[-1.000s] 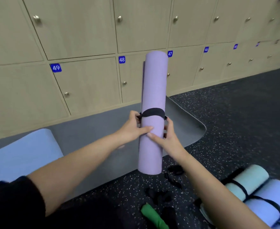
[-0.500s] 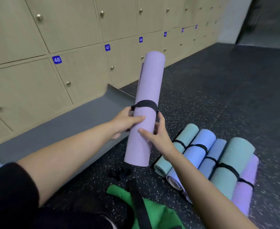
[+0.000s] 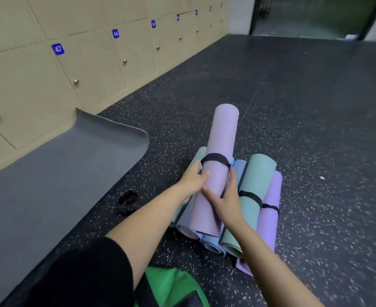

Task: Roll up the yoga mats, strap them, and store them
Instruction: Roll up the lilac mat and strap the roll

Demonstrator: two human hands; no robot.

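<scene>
A rolled lilac yoga mat (image 3: pixel 221 138) with a black strap (image 3: pixel 215 157) round its middle is held lengthwise over a pile of rolled, strapped mats (image 3: pixel 258 189) on the floor. My left hand (image 3: pixel 193 178) grips its left side just below the strap. My right hand (image 3: pixel 225 196) grips its right side, thumb across the front. The pile holds teal, blue and purple rolls lying side by side. The lilac roll's near end lies against the pile's rolls.
A grey mat (image 3: pixel 71 173) lies unrolled on the left along numbered beige lockers (image 3: pixel 87 63). Loose black straps (image 3: pixel 127 198) lie on the speckled dark floor (image 3: pixel 315 107). A green bag (image 3: pixel 171 286) sits at the bottom edge. A doorway (image 3: pixel 311 14) is at the far right.
Both hands have carried the lilac roll to the right and lowered it from upright in front of the lockers down onto the pile. The view has turned right.
</scene>
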